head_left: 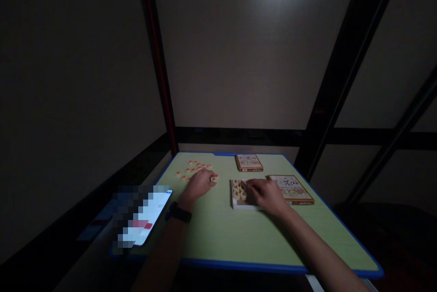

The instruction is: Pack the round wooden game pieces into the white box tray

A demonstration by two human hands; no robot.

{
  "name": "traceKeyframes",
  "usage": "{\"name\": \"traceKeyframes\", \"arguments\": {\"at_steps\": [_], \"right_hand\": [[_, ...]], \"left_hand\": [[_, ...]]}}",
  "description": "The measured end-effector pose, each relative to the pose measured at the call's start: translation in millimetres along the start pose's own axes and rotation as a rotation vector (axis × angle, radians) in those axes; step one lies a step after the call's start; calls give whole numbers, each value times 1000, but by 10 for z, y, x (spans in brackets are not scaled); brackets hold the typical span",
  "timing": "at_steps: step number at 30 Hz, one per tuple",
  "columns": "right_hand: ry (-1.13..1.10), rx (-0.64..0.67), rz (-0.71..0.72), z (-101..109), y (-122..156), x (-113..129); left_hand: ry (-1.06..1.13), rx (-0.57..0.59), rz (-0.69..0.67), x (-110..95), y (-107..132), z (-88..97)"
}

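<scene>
My left hand (200, 184) rests on the green table (239, 233), fingers curled over small pale game pieces with red marks (194, 168) scattered at the back left; one piece seems pinched at its fingertips. A black watch (178, 212) sits on that wrist. My right hand (268, 195) lies over a small white tray (239, 204) that holds several pale pieces (239, 189), fingers bent down onto them. What the fingers grip is too small to tell.
Two orange printed boxes lie on the table, one at the back (249, 162) and one right of the tray (290, 189). A lit phone (150, 217) lies at the table's left front corner. Dark walls and beams surround the blue-edged table.
</scene>
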State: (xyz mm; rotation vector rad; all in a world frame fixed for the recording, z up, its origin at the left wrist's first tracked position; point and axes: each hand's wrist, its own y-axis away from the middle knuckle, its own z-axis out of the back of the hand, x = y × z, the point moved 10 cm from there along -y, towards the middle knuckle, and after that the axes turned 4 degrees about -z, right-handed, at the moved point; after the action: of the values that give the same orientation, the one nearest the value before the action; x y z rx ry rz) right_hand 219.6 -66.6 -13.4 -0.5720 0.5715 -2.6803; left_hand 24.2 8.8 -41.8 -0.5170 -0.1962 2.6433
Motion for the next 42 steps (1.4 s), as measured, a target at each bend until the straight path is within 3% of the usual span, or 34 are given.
{"name": "traceKeyframes", "arguments": {"at_steps": [9, 11, 14, 16, 19, 22, 27, 35, 39, 42], "right_hand": [[-12, -7, -1, -3, 8, -14], [-76, -17, -11, -6, 9, -19], [-271, -46, 0, 22, 14, 28], [-408, -24, 49, 28, 17, 120], [-522, 102, 133, -34, 27, 283], [-641, 261, 173, -147, 47, 378], [-841, 424, 95, -307, 71, 371], [-1070, 326, -46, -238, 29, 280], [-1090, 288, -115, -256, 20, 173], [-1042, 178, -91, -148, -16, 107]], "left_hand": [[33, -64, 34, 19, -8, 23], [177, -134, 47, 23, -37, 52], [592, -203, 39, -41, -67, 23], [891, -161, -11, -197, -65, -50], [1170, 49, -85, -531, 2, -198], [1271, 232, -108, -757, 104, -289], [1302, 382, -93, -843, 187, -335], [1401, 391, -153, -900, 200, -247], [1409, 359, -111, -860, 192, -231], [1455, 311, -93, -816, 183, -184]]}}
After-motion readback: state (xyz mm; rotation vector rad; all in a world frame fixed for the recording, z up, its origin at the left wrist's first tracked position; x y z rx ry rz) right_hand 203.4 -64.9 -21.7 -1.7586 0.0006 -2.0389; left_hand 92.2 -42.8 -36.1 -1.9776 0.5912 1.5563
